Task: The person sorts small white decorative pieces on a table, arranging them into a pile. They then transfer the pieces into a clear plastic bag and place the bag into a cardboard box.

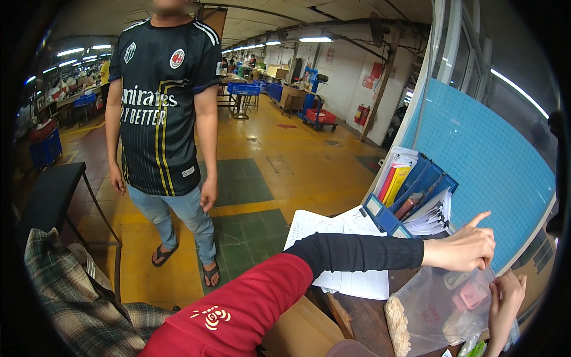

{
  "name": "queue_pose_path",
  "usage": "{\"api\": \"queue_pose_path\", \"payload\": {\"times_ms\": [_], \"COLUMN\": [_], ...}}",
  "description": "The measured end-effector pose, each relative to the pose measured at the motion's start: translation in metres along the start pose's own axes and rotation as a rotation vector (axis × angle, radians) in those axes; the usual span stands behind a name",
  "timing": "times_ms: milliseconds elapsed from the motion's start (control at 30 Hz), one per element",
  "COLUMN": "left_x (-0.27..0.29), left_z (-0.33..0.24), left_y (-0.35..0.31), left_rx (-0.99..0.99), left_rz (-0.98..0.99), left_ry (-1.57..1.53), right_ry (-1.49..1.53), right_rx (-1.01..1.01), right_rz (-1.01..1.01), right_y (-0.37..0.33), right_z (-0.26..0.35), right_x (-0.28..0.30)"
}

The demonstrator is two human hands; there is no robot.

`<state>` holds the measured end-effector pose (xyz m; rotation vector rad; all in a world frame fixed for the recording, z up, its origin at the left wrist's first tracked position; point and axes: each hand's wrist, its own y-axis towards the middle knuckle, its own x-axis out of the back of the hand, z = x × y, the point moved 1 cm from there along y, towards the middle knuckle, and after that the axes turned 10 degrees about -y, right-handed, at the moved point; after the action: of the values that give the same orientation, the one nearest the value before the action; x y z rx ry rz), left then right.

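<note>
A clear plastic bag (425,303) with faint red print lies over the dark table at the lower right. My left hand (461,247), reaching across in a red sleeve with a black cuff, is at its upper edge; the index finger points out and the other fingers are curled on the plastic. My right hand (507,297) pinches the bag's right edge. A pink object (470,294) and a whitish one show through the plastic; I cannot tell whether they are inside or behind it. A bundle of beige pieces (397,327) lies along the bag's left side.
Open papers (357,284) and blue binders (413,193) stand beyond my left arm, against a blue gridded panel (476,160). A person (166,113) in a black jersey stands at the left. A plaid cloth (77,291) hangs near a black chair or stand.
</note>
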<state>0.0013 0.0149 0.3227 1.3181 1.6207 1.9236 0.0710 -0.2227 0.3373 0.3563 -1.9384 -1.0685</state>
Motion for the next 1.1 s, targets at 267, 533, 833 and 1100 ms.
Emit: {"api": "queue_pose_path", "payload": {"times_ms": [267,533,833,1100], "left_x": [-0.023,-0.035,-0.034,0.019], "left_z": [-0.019,-0.001,0.0,-0.003], "left_y": [0.005,0.002,0.006,-0.009], "left_rx": [-0.09,-0.077,-0.118,0.089], "left_rz": [-0.012,-0.116,-0.119,0.103], "left_ry": [0.082,0.042,0.034,0.036], "right_ry": [-0.008,-0.001,0.051,0.276], "right_rx": [0.02,-0.091,-0.082,-0.018], "right_rz": [-0.013,0.136,0.035,-0.066], "right_y": [-0.002,-0.009,-0.018,-0.031], "right_z": [0.004,-0.009,-0.023,-0.026], "right_x": [0.009,0.041,0.02,0.034]}}
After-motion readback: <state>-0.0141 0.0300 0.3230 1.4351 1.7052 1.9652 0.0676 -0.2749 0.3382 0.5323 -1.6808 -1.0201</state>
